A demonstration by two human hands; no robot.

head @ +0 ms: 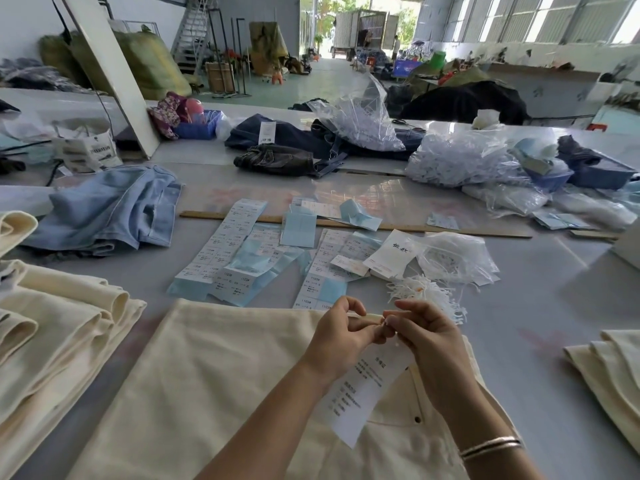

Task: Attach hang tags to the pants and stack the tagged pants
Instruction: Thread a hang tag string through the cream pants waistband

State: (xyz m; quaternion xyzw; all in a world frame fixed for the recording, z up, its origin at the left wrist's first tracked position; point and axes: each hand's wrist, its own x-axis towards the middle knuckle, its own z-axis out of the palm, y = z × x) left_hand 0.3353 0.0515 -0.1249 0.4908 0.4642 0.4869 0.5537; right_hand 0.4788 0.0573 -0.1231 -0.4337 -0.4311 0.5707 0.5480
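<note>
Cream pants [194,386] lie flat on the grey table in front of me. My left hand [341,332] pinches a belt loop at their waistband. My right hand [424,336] pinches the thin string of a white hang tag [363,386] right beside the loop. The tag hangs down over the waistband between my wrists. A loose bunch of white tag strings [426,292] lies just beyond my hands. More white hang tags [389,256] sit next to a clear bag of strings [453,256]. Folded cream pants [59,327] are piled at the left, and another cream pile [609,372] sits at the right.
Blue and white sticker sheets [239,258] cover the table's middle, with a long wooden ruler [415,227] behind them. Light blue jeans [107,209] lie at the left, dark jeans [277,157] farther back. Clear bags of plastic fasteners [453,161] and blue baskets [595,174] stand at the right.
</note>
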